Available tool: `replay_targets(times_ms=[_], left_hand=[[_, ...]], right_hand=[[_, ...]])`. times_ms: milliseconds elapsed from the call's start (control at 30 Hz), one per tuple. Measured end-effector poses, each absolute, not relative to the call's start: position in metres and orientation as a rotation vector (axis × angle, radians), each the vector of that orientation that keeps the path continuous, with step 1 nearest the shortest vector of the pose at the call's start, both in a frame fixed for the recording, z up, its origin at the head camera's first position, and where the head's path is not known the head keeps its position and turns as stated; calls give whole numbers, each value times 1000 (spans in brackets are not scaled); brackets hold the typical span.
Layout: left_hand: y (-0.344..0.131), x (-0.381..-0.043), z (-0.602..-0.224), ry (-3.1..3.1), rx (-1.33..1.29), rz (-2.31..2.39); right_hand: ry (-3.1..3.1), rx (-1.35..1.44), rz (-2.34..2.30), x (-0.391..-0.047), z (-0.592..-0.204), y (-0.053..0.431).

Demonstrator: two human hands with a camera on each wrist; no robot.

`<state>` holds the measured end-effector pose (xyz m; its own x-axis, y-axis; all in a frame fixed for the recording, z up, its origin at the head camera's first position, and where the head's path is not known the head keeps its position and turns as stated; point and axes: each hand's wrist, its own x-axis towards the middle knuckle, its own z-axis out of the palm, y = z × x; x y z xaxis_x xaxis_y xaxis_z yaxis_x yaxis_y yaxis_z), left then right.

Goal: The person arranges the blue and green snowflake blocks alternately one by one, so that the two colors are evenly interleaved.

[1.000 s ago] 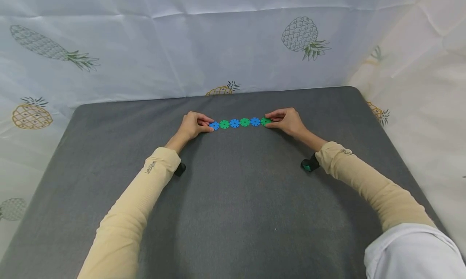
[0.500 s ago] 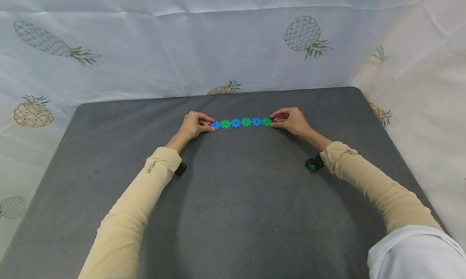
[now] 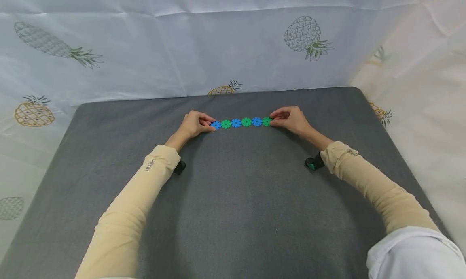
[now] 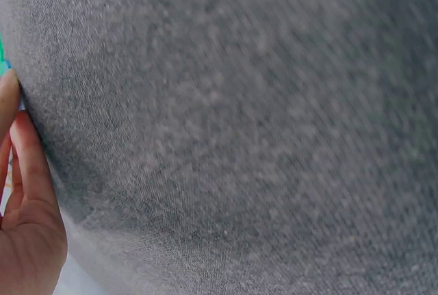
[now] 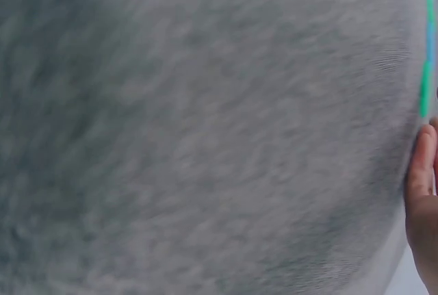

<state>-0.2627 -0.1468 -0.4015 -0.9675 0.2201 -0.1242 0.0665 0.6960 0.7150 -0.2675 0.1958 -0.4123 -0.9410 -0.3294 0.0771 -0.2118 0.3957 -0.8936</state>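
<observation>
Several flat notched discs, alternating blue and green, lie joined in a straight row on the grey cloth. My left hand (image 3: 193, 124) holds the blue disc (image 3: 216, 125) at the left end, thumb in front and index finger behind. My right hand (image 3: 292, 120) has its thumb and index finger at the outer edge of the green disc (image 3: 267, 121) at the right end. In the left wrist view the left hand (image 4: 31, 226) and a sliver of the row stand at the left border. The right wrist view has the row edge-on, with the right hand (image 5: 424, 199) just below its green end.
A grey cloth (image 3: 233, 198) covers the table. White pineapple-print curtain (image 3: 233, 40) hangs behind the far edge and along the sides. Dark wrist cameras (image 3: 314, 162) sit under both cuffs.
My right hand has slid a little to the right, so more of the end green disc shows. My left hand keeps its hold, and the row stays put. The head view shifted slightly.
</observation>
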Motion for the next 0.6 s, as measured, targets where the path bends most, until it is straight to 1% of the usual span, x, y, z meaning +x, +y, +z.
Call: replay_targets(times_ms=[100, 267, 600], left_hand=[[-148, -263, -400, 2708, 248, 1071], [-147, -262, -397, 2710, 246, 1032], [-147, -260, -396, 2700, 242, 1076]], right_hand=[[2511, -514, -1634, -266, -410, 198], [2515, -452, -1705, -258, -405, 204], [2444, -392, -1744, -237, -402, 223]])
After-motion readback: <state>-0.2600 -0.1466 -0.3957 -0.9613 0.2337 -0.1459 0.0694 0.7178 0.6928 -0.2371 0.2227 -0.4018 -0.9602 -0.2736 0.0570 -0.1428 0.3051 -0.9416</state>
